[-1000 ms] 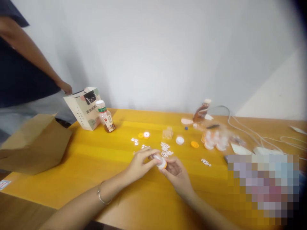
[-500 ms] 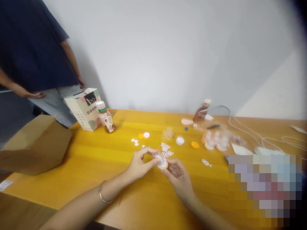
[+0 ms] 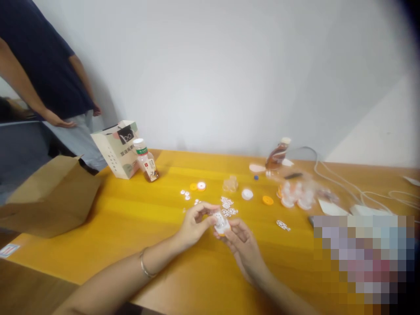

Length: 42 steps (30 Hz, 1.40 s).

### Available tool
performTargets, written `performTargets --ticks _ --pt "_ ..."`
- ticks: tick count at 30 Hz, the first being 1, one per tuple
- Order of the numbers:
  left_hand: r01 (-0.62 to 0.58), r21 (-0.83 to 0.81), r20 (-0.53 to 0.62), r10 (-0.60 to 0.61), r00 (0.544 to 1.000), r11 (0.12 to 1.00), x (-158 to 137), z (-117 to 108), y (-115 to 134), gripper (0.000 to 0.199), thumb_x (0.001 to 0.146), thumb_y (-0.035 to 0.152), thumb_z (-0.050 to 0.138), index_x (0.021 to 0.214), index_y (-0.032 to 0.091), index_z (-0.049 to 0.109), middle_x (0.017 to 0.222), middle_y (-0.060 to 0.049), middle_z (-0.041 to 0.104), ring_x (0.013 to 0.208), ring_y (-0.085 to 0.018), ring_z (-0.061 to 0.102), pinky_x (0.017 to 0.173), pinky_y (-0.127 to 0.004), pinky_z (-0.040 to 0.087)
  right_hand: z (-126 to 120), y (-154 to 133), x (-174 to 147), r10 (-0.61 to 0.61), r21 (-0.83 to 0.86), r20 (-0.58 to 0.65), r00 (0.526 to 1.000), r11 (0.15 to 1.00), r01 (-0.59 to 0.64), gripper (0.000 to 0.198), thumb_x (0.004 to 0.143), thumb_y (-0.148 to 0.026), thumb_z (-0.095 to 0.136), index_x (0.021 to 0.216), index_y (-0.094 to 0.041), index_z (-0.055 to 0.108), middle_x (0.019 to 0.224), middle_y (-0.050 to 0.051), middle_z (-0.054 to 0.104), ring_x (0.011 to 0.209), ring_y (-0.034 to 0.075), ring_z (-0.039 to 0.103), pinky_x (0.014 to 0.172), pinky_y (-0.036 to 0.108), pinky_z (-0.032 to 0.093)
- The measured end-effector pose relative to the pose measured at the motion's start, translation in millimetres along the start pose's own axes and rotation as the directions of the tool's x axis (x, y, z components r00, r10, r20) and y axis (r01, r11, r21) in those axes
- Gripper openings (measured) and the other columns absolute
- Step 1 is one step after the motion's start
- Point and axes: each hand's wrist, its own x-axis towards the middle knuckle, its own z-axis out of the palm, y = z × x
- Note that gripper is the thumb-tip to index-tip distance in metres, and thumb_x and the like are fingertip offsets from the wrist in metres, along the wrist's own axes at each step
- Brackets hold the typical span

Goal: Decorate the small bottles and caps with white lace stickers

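From my station I observe the left hand pinching the upper end of a small clear-and-white container in its fingers; fingers of the right hand pinch its orange-edged lower end. I log the container tilted, between both hands, over the surface. Beyond it lie white cut-out pieces; farther right, a white disc, then an orange disc.
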Motion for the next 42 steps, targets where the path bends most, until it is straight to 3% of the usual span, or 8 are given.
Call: performTargets --ticks 9,14,21,26,29,32,36,42 --pt "0.085 -0.184 0.088 -0.07 0.994 0.979 1.5 -0.8 0.0 0.031 0.074 0.033 0.06 0.098 0.014 0.057 0.094 -0.01 0.062 0.087 -0.018 0.058 0.079 -0.03 0.044 2.1 0.1 -0.8 0.198 0.205 0.102 0.975 0.955 -0.216 0.02 0.074 -0.036 0.058 0.085 -0.019 0.056 0.075 0.004 0.066 0.07 0.015 0.062 0.07 0.029 0.049" --pt "0.086 -0.227 0.13 -0.057 0.99 0.97 5.5 0.3 5.3 0.044 0.068 0.029 0.066 0.108 0.016 0.052 0.109 -0.012 0.057 0.1 -0.021 0.053 0.085 -0.032 0.041 -3.2 2.8 5.7 0.072 0.115 0.047 0.996 0.99 -0.077 0.015 0.07 -0.029 0.064 0.08 -0.022 0.053 0.081 0.0 0.066 0.073 0.014 0.062 0.075 0.029 0.048" --pt "0.058 -0.037 -0.038 -0.06 0.997 0.998 5.1 4.3 5.1 0.026 0.069 0.029 0.064 0.088 0.013 0.06 0.082 -0.007 0.063 0.077 -0.017 0.058 0.074 -0.028 0.044 -2.9 9.2 4.4 -0.213 -0.178 -0.022 0.977 0.962 0.206 0.021 0.065 -0.021 0.068 0.078 -0.023 0.051 0.082 0.001 0.064 0.083 0.017 0.06 0.078 0.032 0.047" --pt "-0.003 0.09 -0.149 0.016 0.989 0.996 -0.8 10.8 2.3 0.019 0.067 0.025 0.065 0.077 0.014 0.053 0.072 -0.003 0.06 0.072 -0.014 0.056 0.074 -0.027 0.042 -6.4 16.4 1.0 -0.421 -0.342 0.005 0.907 0.852 0.397 0.019 0.066 -0.019 0.066 0.082 -0.022 0.055 0.088 0.004 0.059 0.089 0.018 0.056 0.084 0.034 0.045" --pt "0.014 0.091 -0.189 0.004 0.982 0.996 -2.2 12.6 -0.7 0.022 0.067 0.025 0.065 0.071 0.015 0.046 0.066 0.001 0.056 0.065 -0.01 0.052 0.067 -0.023 0.041 -8.2 16.9 2.7 -0.424 -0.35 0.043 0.904 0.842 0.411 0.019 0.065 -0.018 0.067 0.079 -0.022 0.056 0.087 0.004 0.059 0.088 0.018 0.057 0.083 0.033 0.046" --pt "0.023 0.069 -0.106 -0.016 0.994 0.997 -0.2 7.1 -1.0 0.022 0.068 0.027 0.065 0.077 0.015 0.048 0.073 -0.001 0.057 0.07 -0.011 0.053 0.07 -0.024 0.041 -6.7 12.3 5.6 -0.28 -0.279 0.031 0.959 0.919 0.277 0.02 0.065 -0.019 0.068 0.079 -0.022 0.054 0.083 0.002 0.062 0.084 0.017 0.059 0.08 0.032 0.047" --pt "-0.023 0.008 0.144 0.021 0.989 1.0 5.5 -6.7 6.3 0.041 0.075 0.027 0.058 0.113 0.019 0.046 0.111 -0.01 0.053 0.096 -0.018 0.053 0.084 -0.03 0.041 -5.5 6.1 7.8 -0.155 -0.24 0.009 0.988 0.959 0.153 0.02 0.066 -0.021 0.067 0.079 -0.022 0.052 0.083 0.002 0.064 0.081 0.016 0.061 0.078 0.031 0.047" --pt "-0.146 0.268 0.226 0.085 0.97 0.952 10.5 -15.8 17.7 0.024 0.075 0.022 0.057 0.097 0.015 0.062 0.093 -0.009 0.062 0.087 -0.018 0.056 0.081 -0.03 0.043 -10.2 10.8 6.4 -0.233 -0.267 0.043 0.972 0.934 0.236 0.02 0.067 -0.019 0.066 0.081 -0.023 0.053 0.087 0.002 0.062 0.088 0.016 0.059 0.084 0.032 0.046"
